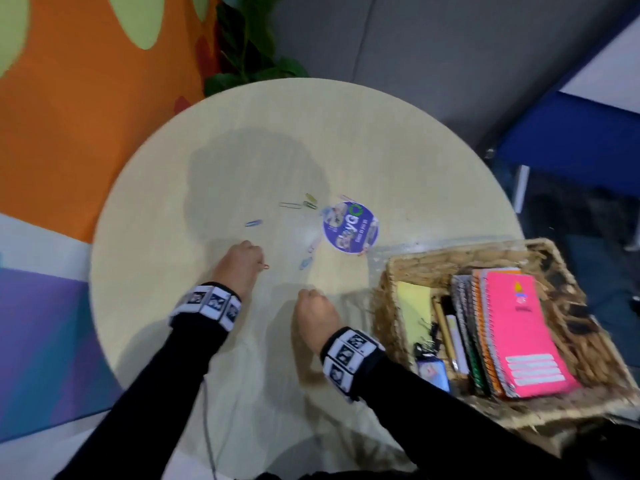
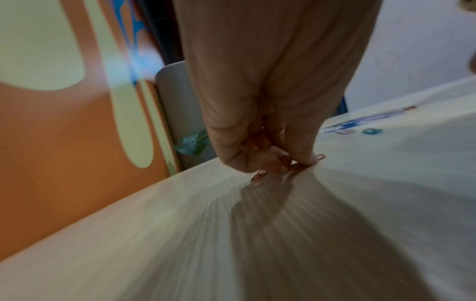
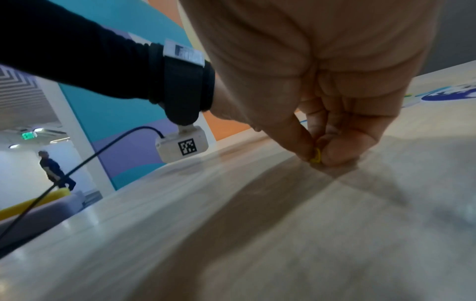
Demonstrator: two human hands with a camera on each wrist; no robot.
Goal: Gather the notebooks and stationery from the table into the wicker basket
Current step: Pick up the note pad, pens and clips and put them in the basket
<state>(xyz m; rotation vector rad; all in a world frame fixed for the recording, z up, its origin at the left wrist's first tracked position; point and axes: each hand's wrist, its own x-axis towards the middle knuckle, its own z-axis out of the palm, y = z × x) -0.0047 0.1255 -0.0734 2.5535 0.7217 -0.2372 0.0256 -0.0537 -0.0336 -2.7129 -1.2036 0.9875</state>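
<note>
My left hand [image 1: 242, 259] is curled low over the round table, its fingertips pinching orange-red paper clips [image 2: 296, 166] against the tabletop. My right hand [image 1: 313, 303] is curled just right of it and pinches a small yellow paper clip [image 3: 316, 155] at the table surface. Several loose paper clips [image 1: 298, 204] in blue, green and pink lie beyond both hands. The wicker basket [image 1: 433, 258] stands at the table's right edge with a pink spiral notebook [image 1: 523, 332], more notebooks, a yellow pad and pens inside.
A round purple sticker [image 1: 349, 226] sits on the pale round table [image 1: 433, 161] near the clips. An orange wall and a leafy plant [image 1: 249, 64] are behind the table. A distant person [image 3: 52, 170] walks in the room at left.
</note>
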